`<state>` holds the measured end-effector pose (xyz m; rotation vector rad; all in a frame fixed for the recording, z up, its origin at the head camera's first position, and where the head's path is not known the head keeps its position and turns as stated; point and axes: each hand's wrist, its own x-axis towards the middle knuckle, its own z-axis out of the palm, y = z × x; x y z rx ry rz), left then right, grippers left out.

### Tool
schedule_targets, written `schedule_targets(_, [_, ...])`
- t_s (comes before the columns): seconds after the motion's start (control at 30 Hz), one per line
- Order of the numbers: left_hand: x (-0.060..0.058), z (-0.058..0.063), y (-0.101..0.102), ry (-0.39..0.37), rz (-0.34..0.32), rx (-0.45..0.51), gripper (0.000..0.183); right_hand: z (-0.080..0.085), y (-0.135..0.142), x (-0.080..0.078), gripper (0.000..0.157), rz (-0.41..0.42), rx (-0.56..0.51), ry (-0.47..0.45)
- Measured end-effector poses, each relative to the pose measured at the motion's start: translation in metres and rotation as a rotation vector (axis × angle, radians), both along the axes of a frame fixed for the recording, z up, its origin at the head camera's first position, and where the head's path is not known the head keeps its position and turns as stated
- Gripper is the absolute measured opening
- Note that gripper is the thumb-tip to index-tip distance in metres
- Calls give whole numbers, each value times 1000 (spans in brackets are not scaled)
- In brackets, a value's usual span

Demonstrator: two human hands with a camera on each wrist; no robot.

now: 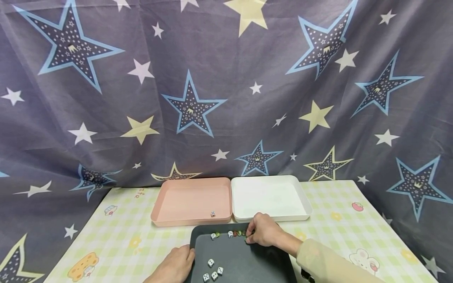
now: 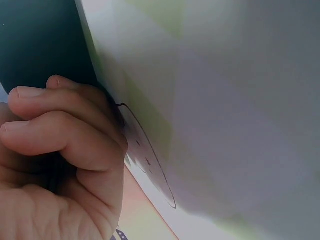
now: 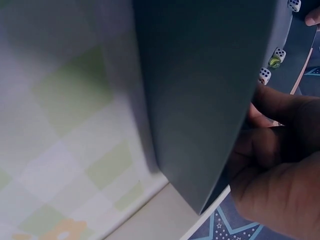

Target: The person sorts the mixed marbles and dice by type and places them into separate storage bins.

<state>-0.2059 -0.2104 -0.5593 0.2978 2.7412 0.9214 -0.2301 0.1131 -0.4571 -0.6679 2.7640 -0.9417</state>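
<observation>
A dark grey tray lies at the front of the table, with my left hand gripping its left rim. In the left wrist view the fingers of that hand curl beside the dark tray wall. My right hand reaches over the tray's far right part and pinches a small green marble. To its left runs a short row: a white die, a red marble and green marbles. In the right wrist view the hand's fingertips are mostly hidden.
Several white dice lie in the tray's near left part; another die and green marble sit at its far left. Behind stand a pink tray holding one die and a white tray. A starry curtain hangs behind.
</observation>
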Motion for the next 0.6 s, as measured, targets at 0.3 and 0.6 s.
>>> schedule_targets(0.3, [-1,0,-1,-3,-1,-6,37,1,1,0,21,0,9,-6])
schedule_targets(0.6, [0,0,0,-4,-13,21,38,7,2,-2,20,-13,-15,-11])
